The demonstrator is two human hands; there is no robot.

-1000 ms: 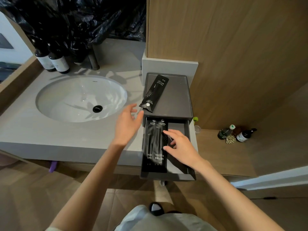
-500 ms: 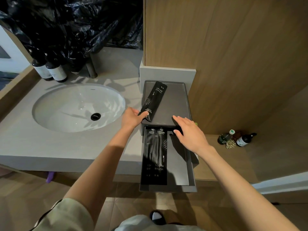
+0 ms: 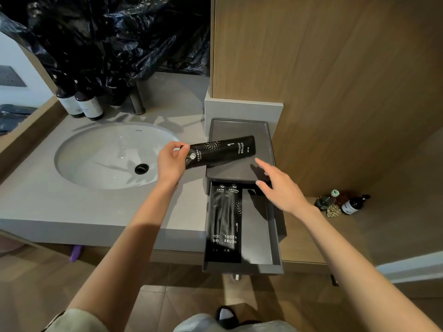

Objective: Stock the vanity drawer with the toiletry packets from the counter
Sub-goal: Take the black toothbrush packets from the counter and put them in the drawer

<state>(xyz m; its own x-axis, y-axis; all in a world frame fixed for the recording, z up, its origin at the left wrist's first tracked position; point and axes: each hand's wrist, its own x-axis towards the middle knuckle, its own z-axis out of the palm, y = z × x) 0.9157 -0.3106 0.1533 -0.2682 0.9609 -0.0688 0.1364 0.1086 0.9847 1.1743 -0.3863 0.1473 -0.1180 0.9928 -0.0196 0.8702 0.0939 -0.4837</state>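
A dark grey drawer (image 3: 275, 238) stands pulled out from a grey box (image 3: 239, 171) on the counter. Two black toothbrush packets (image 3: 225, 224) lie side by side in the drawer's left half; its right half is bare. My left hand (image 3: 171, 161) pinches one end of a third black toothbrush packet (image 3: 223, 150), held nearly level just above the box top. My right hand (image 3: 279, 185) hovers open over the back right corner of the drawer, fingers spread, holding nothing.
A white oval sink (image 3: 112, 154) is set in the grey counter (image 3: 48, 200) to the left. Dark bottles (image 3: 81, 104) and a tap (image 3: 137, 101) stand behind it under black plastic sheeting (image 3: 107, 37). A wood panel wall (image 3: 335, 80) rises on the right; small bottles (image 3: 342, 203) sit on a low ledge.
My left hand took hold of the packet lying on the box top, lifted it and turned it toward level. My right hand left the drawer's packets and rose toward the drawer's back right.
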